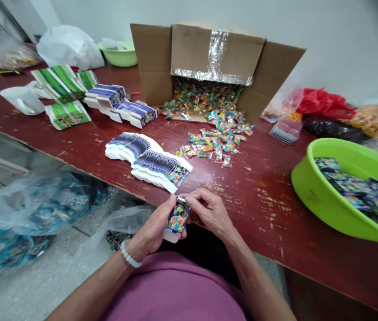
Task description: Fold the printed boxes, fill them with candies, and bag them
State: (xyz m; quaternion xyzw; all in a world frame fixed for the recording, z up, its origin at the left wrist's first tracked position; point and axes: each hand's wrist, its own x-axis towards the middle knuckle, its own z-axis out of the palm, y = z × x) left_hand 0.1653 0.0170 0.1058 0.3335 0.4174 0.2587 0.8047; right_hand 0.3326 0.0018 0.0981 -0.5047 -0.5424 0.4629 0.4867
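A small printed candy box, dark with colourful pictures, is held in front of my body at the table's front edge. My left hand wraps around it from the side, thumb on its edge, and a white flap sticks out at the bottom. At the top end, the fingers of my right hand pinch the box's flap. Just beyond lie fanned stacks of flat purple boxes. Farther back, wrapped candies spill from an open cardboard carton.
To the right stands a green basin with filled-looking dark boxes. Green card bundles, purple bundles and a white mug are at the left. Plastic bags lie on the floor; a red bag sits at back right.
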